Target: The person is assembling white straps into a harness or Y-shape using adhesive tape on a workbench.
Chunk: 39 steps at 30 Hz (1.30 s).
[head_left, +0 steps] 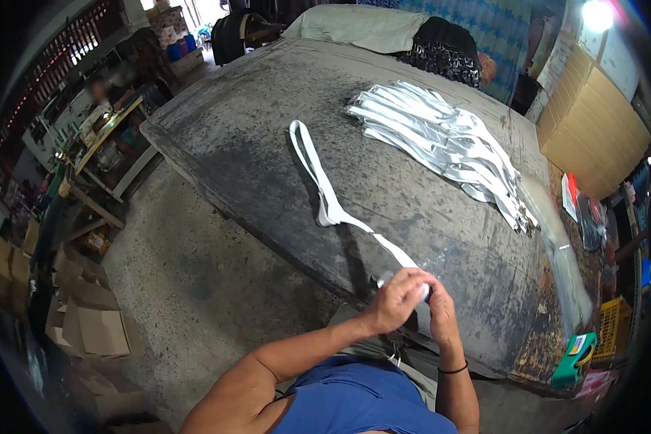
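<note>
A white fabric strap (390, 248) runs along the worn dark table (267, 173) from a long loop at its far end to my hands near the front edge. My left hand (394, 302) is closed round the near end of the strap, its fingers bent. Right against it, my right hand (441, 311) is closed too, with fingertips meeting the left hand's over a small white bunched part. Exactly how that part is folded or rolled is hidden by my fingers. A large heap of similar white straps (441, 137) lies beyond, on the right half of the table.
Long clear plastic bags (564, 271) lie along the right side, near a green tape dispenser (575, 359) and a yellow crate (612, 325). A cardboard sheet (593, 123) leans at the back right. Black straps (445, 50) are piled at the far edge. Open cartons (98, 329) stand lower left.
</note>
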Each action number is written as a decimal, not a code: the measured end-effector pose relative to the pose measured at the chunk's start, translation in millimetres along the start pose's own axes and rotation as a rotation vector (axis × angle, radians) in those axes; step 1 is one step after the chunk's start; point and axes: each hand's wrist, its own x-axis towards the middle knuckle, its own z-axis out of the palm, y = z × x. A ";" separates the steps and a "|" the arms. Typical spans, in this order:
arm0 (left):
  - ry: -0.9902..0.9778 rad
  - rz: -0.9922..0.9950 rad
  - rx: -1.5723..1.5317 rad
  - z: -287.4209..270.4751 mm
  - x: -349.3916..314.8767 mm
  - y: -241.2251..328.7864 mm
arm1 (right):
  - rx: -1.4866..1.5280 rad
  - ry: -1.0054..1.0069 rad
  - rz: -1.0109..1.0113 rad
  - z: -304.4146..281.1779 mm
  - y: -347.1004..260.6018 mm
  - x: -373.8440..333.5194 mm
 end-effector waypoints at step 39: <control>0.098 -0.680 -0.032 -124.2 42.7 -89.2 | -0.828 -0.434 -0.223 35.7 23.3 -74.9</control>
